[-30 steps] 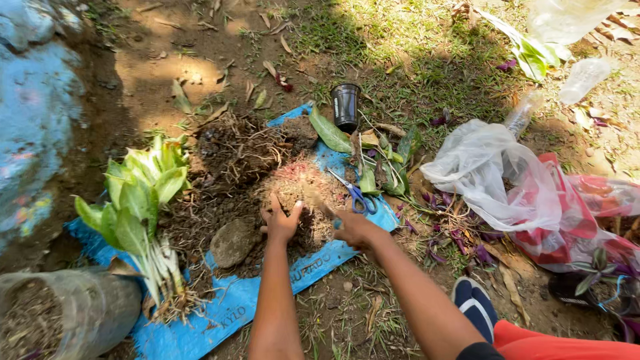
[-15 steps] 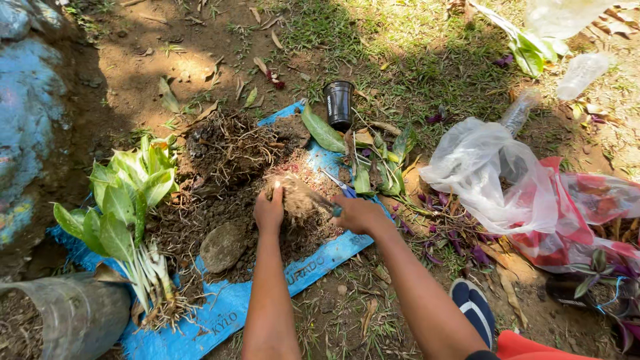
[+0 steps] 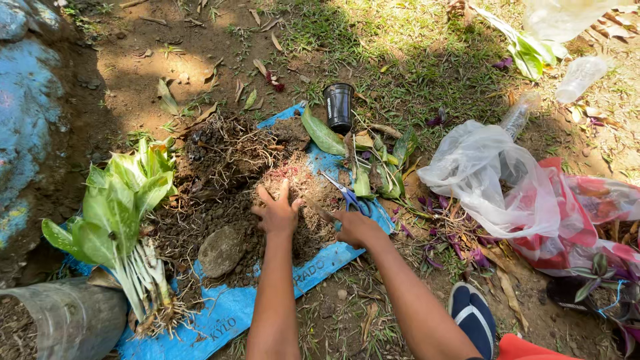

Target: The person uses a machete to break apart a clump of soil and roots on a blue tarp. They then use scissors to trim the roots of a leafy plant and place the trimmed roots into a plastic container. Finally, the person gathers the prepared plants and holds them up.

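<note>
While both arms reach forward from the bottom edge, the left hand (image 3: 279, 215) lies flat with fingers spread on the soil-and-root mound (image 3: 293, 193), palm down and holding nothing. The right hand (image 3: 355, 227) rests just right of it on the mound's right edge, fingers loosely curled toward the soil; I cannot tell if it pinches anything. The mound sits straight ahead of both hands and under them, on the blue tarp (image 3: 233, 310), which runs long from lower left to upper right. The left hand is closer to the mound's centre.

The blue-handled scissors (image 3: 347, 197) lie on the tarp just beyond the right hand, blades pointing up-left, clearly nearer the right hand than the left. A rounded stone (image 3: 221, 251) sits on the dirt just left of the left forearm. A bundle of green leafy plants (image 3: 123, 220) with pale stems and bare roots lies at the tarp's left end, leaves up, roots toward the camera.

A black plastic cup (image 3: 339, 107) stands past the tarp's far edge. Clear plastic bag (image 3: 490, 180) crumpled to the right, over a red-and-white bag (image 3: 587, 213). The tarp carries white printed lettering near its front edge. Grey sack opening (image 3: 60, 323) at bottom left. Clear bottle (image 3: 580, 77) at upper right, lying on grass. Dark shoe (image 3: 473, 320) at the bottom right.
</note>
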A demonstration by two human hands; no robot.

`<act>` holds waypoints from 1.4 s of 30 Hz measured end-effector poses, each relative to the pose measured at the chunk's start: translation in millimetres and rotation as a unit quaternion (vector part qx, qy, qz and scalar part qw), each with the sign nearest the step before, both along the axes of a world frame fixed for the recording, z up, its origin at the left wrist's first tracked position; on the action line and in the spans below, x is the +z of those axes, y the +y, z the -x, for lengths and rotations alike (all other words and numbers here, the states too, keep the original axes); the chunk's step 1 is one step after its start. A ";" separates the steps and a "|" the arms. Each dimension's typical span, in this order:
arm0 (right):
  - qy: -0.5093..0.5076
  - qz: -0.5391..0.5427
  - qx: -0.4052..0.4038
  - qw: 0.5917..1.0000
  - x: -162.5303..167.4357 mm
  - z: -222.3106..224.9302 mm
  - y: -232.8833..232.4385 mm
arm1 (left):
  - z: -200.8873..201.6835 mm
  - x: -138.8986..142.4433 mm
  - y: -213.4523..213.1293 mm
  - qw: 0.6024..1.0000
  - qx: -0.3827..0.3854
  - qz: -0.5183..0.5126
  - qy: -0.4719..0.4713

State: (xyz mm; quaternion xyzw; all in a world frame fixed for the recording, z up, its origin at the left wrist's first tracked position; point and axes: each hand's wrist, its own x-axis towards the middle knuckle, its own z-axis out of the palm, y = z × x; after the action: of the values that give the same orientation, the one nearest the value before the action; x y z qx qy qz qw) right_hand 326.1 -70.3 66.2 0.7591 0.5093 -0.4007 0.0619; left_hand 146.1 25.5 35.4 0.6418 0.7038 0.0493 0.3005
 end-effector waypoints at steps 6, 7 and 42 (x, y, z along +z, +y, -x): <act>0.044 -0.152 0.098 0.983 9.0 -10.9 4.3 | 15.4 -19.2 11.1 0.999 0.012 0.041 0.002; 0.062 -0.108 0.050 0.991 8.4 -12.5 6.7 | 19.7 -20.2 10.8 0.999 0.020 0.035 0.002; 0.081 -0.166 -0.043 0.982 -13.6 5.0 17.6 | 36.8 -55.8 38.0 0.997 -0.043 -0.031 -0.047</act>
State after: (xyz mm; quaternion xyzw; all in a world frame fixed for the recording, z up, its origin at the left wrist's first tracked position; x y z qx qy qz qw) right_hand 321.2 -52.7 52.6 0.7453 0.5388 -0.3726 -0.1241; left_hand 109.3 63.5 -20.5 0.6771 0.6590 0.0887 0.3151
